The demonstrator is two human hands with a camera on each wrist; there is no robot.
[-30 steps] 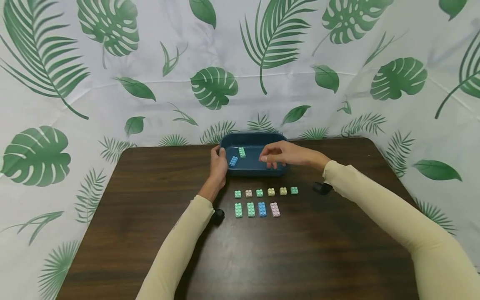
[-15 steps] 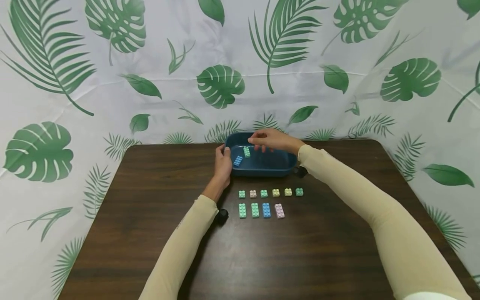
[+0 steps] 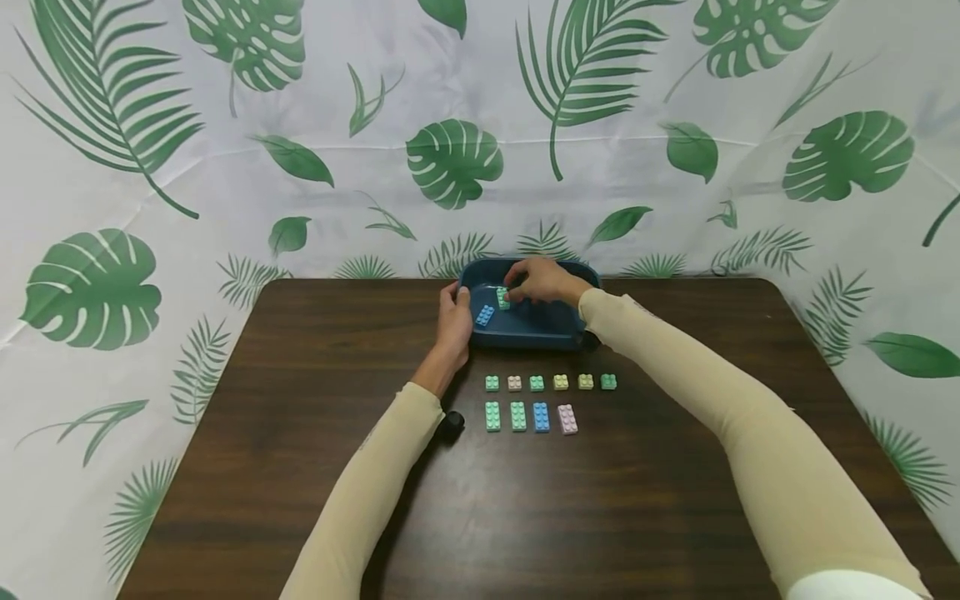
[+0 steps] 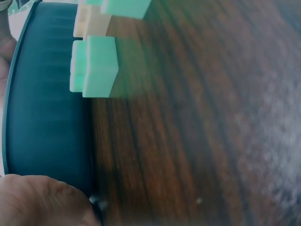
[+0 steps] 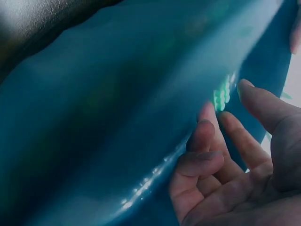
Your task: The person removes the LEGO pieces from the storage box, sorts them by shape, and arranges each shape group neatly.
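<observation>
A dark blue tray (image 3: 525, 339) stands at the back of the table. My left hand (image 3: 453, 325) grips its left end, the thumb (image 4: 42, 200) showing against the wall in the left wrist view. Inside the tray lie a light green eight-stud toy brick (image 3: 502, 298) and a blue one (image 3: 485, 315). My right hand (image 3: 542, 282) reaches into the tray with its fingertips right at the green brick. In the right wrist view, thumb and index finger are spread apart beside that brick (image 5: 221, 96), the other fingers bent.
In front of the tray, small square bricks (image 3: 536, 382) in green, pink and yellow form a row. Nearer me is a row of longer bricks: two green, one blue (image 3: 541, 417) and one pink (image 3: 567, 419). A leaf-patterned cloth (image 3: 337, 192) hangs behind the dark wooden table (image 3: 600, 517).
My right hand has moved from the tray's right side leftward, then down to the green brick. The left hand keeps its grip on the tray. The head view has shifted slightly.
</observation>
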